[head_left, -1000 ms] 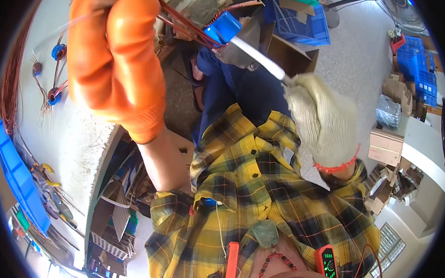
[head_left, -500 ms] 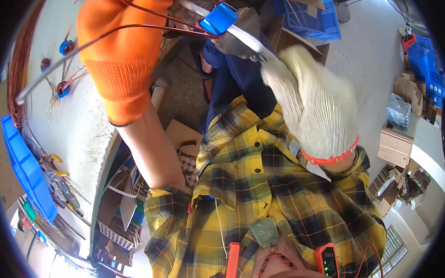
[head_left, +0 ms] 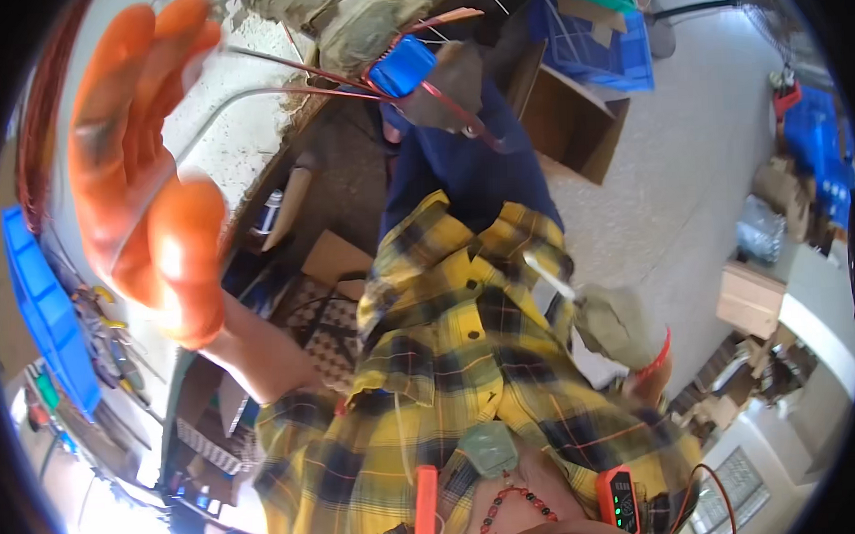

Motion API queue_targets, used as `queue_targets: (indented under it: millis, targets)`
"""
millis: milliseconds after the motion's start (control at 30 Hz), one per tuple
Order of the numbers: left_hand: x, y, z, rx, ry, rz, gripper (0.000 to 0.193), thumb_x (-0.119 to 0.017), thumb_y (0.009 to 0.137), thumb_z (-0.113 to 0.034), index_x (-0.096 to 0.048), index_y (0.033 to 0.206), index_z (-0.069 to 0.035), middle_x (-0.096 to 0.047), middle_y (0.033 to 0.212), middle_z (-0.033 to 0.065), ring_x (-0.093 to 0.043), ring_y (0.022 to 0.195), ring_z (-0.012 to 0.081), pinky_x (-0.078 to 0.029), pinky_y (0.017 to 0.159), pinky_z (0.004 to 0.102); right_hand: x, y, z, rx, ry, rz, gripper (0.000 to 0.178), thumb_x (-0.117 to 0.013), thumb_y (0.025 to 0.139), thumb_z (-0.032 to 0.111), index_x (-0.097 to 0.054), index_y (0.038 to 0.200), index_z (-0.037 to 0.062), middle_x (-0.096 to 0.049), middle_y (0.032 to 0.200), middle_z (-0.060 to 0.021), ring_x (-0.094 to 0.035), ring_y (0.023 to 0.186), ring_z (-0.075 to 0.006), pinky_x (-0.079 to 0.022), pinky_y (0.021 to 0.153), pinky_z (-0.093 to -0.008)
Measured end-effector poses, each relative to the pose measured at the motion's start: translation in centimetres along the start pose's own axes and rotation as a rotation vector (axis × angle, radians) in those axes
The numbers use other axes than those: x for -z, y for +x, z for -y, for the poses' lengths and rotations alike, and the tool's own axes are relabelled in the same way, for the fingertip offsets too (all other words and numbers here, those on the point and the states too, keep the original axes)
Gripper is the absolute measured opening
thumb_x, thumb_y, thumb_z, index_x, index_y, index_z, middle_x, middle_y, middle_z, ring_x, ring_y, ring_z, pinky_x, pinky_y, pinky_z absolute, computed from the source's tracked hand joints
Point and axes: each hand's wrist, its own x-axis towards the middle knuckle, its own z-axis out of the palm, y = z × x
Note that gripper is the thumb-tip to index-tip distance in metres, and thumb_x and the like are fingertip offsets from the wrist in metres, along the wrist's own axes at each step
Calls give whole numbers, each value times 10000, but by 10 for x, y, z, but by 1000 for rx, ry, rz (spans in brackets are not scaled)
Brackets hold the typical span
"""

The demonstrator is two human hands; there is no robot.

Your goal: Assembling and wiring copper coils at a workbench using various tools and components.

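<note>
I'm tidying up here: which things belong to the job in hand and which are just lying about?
Likely in use:
- glossy blue core with copper-coloured wires
- slim white rod in the cream-gloved right hand

Apparently lying about:
- long blue plastic tray
- yellow-handled hand tool
- open brown cardboard box

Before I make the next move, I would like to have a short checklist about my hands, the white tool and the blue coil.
1. Left hand open: ok, thumb and fingers are apart.
2. Long wire clear of the left hand: not ok, it runs across the orange glove.
3. White tool in the right hand: ok, its end sticks out of the glove.
4. Tool away from the blue coil: ok, they are apart.
5. Coil firmly fixed: cannot tell.
</note>
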Motion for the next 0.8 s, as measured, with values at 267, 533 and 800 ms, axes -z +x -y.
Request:
queue_targets:
  millis: [267, 533, 800]
  targets:
    - [-83, 4, 1, -298, 477, -437, 173, -741, 926, 57, -752, 1093, 100, -788, 1066, 220, -757, 891, 265, -598, 795, 380, -5, 64, 28, 645, -594, -677, 205, -621, 1016, 197, -696, 1093, 22, -682, 782, -160, -687, 635, -298, -525, 582, -371]
    - [-77, -7, -40, -481, 1393, -93, 250, -764, 918, -202, -781, 1090, -21, -804, 979, 96, -763, 857, 260, -572, 945, 482, 3, 78, 78, 625, -349, -513, 203, -683, 992, 185, -687, 1069, -3, -714, 871, -221, -742, 814, -394, -570, 672, -375]
    - [-48, 9, 3, -384, 153, -337, 787, -627, 1049, -361, -277, 1617, 57, -559, 1470, 299, -606, 1311, 427, -451, 1113, 494, 8, 87, 98, 734, -450, -506, 239, -710, 989, 211, -706, 1123, 12, -712, 862, -215, -713, 785, -408, -554, 644, -392]
